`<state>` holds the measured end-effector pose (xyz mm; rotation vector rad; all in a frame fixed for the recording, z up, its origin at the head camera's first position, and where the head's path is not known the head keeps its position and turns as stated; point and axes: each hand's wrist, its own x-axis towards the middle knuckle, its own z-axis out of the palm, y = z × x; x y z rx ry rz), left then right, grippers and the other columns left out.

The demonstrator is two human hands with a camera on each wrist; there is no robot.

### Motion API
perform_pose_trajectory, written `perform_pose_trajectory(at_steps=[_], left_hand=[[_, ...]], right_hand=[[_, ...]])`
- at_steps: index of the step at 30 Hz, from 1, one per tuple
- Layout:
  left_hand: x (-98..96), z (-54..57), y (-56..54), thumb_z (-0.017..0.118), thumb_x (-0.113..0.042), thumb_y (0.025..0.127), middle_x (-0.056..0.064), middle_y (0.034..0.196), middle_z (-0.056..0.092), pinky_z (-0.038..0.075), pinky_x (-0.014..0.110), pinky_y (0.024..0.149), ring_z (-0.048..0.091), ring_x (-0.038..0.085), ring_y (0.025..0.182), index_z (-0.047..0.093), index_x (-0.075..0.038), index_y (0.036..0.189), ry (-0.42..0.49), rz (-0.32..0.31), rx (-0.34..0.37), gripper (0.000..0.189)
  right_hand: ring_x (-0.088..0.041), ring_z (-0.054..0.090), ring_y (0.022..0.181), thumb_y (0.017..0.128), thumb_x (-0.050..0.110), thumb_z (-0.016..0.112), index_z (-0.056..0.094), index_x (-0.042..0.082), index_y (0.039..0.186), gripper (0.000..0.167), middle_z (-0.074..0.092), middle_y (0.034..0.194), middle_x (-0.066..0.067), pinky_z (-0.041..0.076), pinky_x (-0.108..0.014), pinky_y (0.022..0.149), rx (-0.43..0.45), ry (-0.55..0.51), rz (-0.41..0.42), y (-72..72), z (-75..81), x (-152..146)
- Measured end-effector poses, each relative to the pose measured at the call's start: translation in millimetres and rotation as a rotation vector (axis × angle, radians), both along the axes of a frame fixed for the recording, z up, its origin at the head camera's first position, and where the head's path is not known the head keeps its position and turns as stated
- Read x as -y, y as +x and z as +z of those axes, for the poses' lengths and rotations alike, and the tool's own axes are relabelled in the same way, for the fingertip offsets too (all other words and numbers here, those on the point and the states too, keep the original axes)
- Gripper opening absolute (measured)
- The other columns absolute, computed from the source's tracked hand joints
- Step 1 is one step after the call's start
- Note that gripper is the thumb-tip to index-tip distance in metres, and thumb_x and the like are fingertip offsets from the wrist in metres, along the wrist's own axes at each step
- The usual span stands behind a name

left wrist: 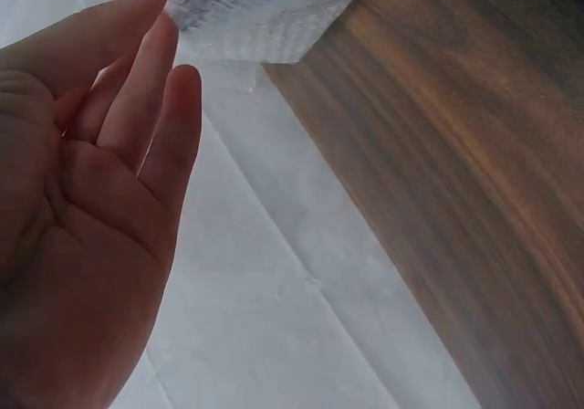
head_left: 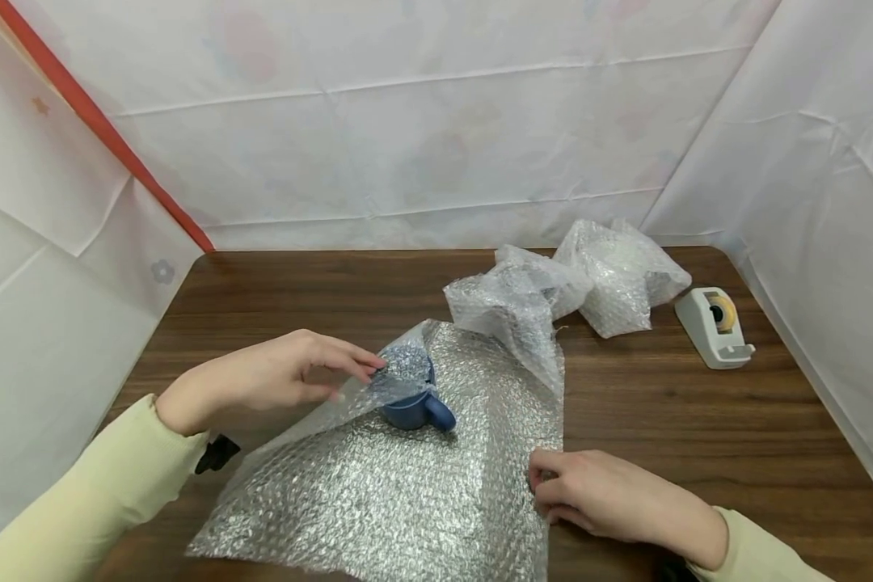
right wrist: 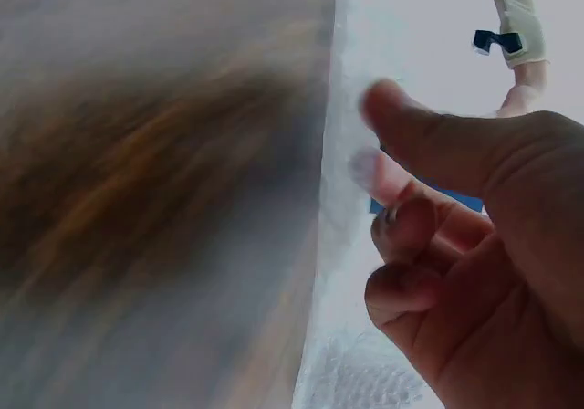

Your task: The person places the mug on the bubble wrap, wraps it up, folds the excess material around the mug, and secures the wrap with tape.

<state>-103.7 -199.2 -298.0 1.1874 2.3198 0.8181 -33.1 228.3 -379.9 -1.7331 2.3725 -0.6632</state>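
Observation:
A blue mug [head_left: 411,412] with its handle toward the right lies on a sheet of silvery bubble wrap [head_left: 407,493]. A flap of the wrap comes over the mug from the left, covering part of it. My left hand [head_left: 291,376] is at this flap, its fairly straight fingertips touching the wrap beside the mug. In the left wrist view the left hand [left wrist: 100,172] shows extended fingers near the wrap. My right hand [head_left: 596,493] is by the sheet's right edge with loosely bent fingers. The right wrist view shows the right hand [right wrist: 456,235] with thumb and fingers apart and nothing between them.
Two crumpled bubble-wrap bundles, one nearer [head_left: 509,291] and one farther [head_left: 618,275], lie at the back right. A white tape dispenser [head_left: 713,327] with yellow tape stands beyond them on the dark wooden table [head_left: 320,291]. Pale cloth [head_left: 422,162] hangs around the table.

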Motion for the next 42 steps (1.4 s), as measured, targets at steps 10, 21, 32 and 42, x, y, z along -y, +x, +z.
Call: perform_pose_trajectory(at_steps=[10,21,32,42], left_hand=[[6.4,-9.9,6.5,0.056,0.020,0.085,-0.002,0.144,0.054,0.052,0.028,0.070,0.056,0.018,0.125,0.071,-0.022,0.121,0.064,0.016,-0.033,0.058],[10.1,-21.3,12.5,0.050,0.026,0.078,-0.003,0.135,0.061,0.048,0.023,0.076,0.052,0.021,0.131,0.072,-0.022,0.120,0.114,-0.027,-0.164,0.068],[12.8,-21.5,11.9,0.059,0.021,0.083,-0.002,0.135,0.062,0.050,0.022,0.073,0.052,0.022,0.131,0.074,-0.021,0.116,0.073,0.002,-0.163,0.056],[18.6,-22.3,14.8,0.066,0.020,0.081,0.001,0.130,0.065,0.051,0.021,0.092,0.060,0.019,0.121,0.073,-0.019,0.116,0.205,0.038,-0.240,0.052]], right_hand=[[-0.002,0.065,0.071,0.093,-0.007,0.063,0.061,0.015,0.103,0.024,0.069,0.090,0.007,0.052,-0.015,0.061,0.267,-0.428,-0.185,-14.1,24.7,23],[-0.022,0.057,0.124,0.086,-0.001,0.074,0.063,0.008,0.108,0.026,0.054,0.136,-0.013,0.050,-0.038,0.100,0.288,-0.515,-0.268,-34.7,28.7,68],[-0.022,0.039,0.140,0.089,0.016,0.075,0.040,0.004,0.151,0.072,0.012,0.165,-0.012,0.048,-0.032,0.100,-0.077,-0.198,-0.160,-38.0,14.8,100],[-0.027,0.039,0.133,0.087,0.029,0.078,0.049,0.011,0.146,0.068,0.042,0.154,-0.004,0.035,-0.044,0.108,-0.333,-0.096,-0.148,-37.4,12.5,117]])
